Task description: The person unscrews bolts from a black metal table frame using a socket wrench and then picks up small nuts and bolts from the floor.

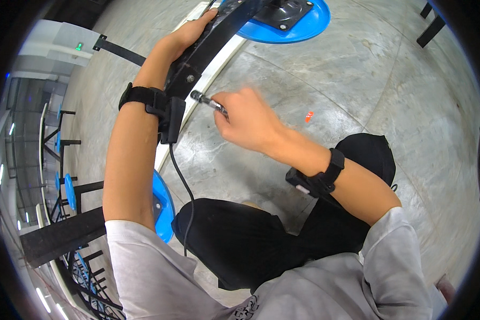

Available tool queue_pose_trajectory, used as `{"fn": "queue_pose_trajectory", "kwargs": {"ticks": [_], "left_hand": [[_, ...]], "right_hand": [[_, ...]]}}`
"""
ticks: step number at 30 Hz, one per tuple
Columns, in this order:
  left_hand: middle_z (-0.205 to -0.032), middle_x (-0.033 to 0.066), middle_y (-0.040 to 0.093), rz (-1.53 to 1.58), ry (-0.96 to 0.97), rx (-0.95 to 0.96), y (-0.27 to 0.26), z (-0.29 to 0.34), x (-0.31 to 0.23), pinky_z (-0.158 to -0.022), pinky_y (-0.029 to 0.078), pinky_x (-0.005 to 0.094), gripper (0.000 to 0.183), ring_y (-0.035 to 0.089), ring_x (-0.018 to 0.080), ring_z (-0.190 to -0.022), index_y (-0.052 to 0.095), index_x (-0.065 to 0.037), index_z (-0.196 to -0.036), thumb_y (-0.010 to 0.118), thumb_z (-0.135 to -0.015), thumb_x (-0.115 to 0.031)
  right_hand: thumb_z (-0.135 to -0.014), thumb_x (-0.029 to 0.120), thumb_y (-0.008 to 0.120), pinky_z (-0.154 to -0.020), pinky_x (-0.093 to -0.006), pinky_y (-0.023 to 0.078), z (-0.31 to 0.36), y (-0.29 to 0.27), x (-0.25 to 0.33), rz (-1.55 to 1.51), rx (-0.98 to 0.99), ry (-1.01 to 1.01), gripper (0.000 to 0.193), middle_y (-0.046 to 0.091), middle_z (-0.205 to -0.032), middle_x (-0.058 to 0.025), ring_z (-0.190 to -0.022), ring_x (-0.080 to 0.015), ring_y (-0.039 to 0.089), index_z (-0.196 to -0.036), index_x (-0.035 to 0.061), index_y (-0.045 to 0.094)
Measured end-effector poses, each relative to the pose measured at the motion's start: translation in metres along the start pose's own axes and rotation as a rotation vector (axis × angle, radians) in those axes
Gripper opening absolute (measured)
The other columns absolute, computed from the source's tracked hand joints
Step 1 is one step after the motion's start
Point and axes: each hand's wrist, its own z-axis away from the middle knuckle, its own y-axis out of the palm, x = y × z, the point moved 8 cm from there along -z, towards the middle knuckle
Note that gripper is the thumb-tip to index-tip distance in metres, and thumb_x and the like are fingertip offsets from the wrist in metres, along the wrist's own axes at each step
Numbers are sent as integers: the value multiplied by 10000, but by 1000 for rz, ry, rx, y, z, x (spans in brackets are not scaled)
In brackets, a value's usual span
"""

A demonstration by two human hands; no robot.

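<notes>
My right hand (248, 120), slightly blurred, is closed round the handle of a silver ratchet wrench (201, 98). The wrench head points up and left, close to a bolt (190, 78) on a black metal beam (205, 53) and apart from it. My left hand (191, 32) grips the far part of that beam, thumb along its edge; the other fingers are mostly hidden. A round blue seat (317, 24), underside up with a bolted black plate (282, 15), lies at the beam's far end.
A white strip (224, 60) runs alongside the beam. Another blue seat (164, 205) is beside my left arm. A small orange-red piece (309, 116) lies on the grey floor (336, 80). A cable (182, 178) hangs from my left wrist device. Tables with blue seats (70, 192) stand at left.
</notes>
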Motion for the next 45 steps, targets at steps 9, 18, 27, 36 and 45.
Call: {"fn": "queue_pose_trajectory", "kwargs": {"ticks": [9,18,27,36,45], "left_hand": [[-934,120,641,2,-40,66,5,3,1,-631,430,233,725,593,133,-723,609,-46,-1108,356,-837,-669],[-1048,139,624,26,-96,74,4,11,-1,-803,424,278,669,589,180,-906,605,-62,-1126,392,-841,-628],[-1062,130,622,62,-108,119,5,4,-9,-810,421,271,664,587,183,-912,589,-76,-1157,394,-839,-626],[-984,122,639,39,-78,60,6,2,2,-753,436,286,657,597,159,-826,627,-74,-1080,389,-837,-636],[-1053,138,621,48,-38,38,0,-2,6,-798,424,284,673,587,177,-894,617,-54,-1102,399,-836,-632]], "right_hand": [[-747,103,555,-444,-290,389,7,24,-39,-932,-77,483,189,503,-523,-61,-439,-128,492,-742,-81,596],[-780,64,539,-456,-277,381,-7,45,-37,-1308,-14,550,128,443,-548,-26,-444,-118,422,-706,-38,559],[-849,99,518,-516,-264,370,-12,40,-32,-1366,46,639,172,379,-604,19,-503,-94,360,-938,-47,531],[-663,10,582,-543,-400,494,-7,0,4,260,-115,-237,130,585,-607,-203,-595,-342,616,-777,-47,557],[-736,55,546,-479,-332,429,6,10,-26,-603,-174,303,174,543,-538,-145,-454,-211,530,-770,-111,584]]}}
